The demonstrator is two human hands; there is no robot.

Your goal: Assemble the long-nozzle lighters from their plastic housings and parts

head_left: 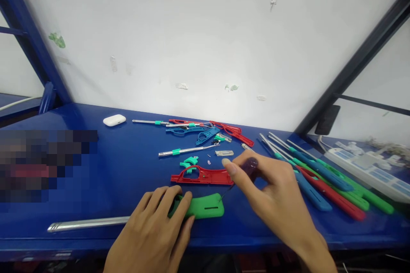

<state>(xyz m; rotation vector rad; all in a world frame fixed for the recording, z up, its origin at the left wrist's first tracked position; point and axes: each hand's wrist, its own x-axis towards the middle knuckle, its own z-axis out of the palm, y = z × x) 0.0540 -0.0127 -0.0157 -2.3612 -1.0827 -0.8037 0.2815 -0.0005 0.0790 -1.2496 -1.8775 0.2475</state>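
My left hand (160,226) is closed over a green long-necked lighter (206,207), pressing it flat near the table's front edge. The lighter's metal tube (89,223) points left, and its slotted handle end sticks out to the right of my fingers. In my right hand (275,192) is a screwdriver with a dark handle (250,165); its thin shaft slants down to the upper right edge of the green handle. Just behind lies an opened red lighter shell (214,175), with green plastic pieces (189,164) beside it.
Metal tubes (184,150), blue shell halves (206,135), red shell halves (232,130) and a clear part (224,153) lie farther back. Several whole lighters (329,187) are heaped at right, near a white power strip (368,170). A white case (114,120) sits at back left.
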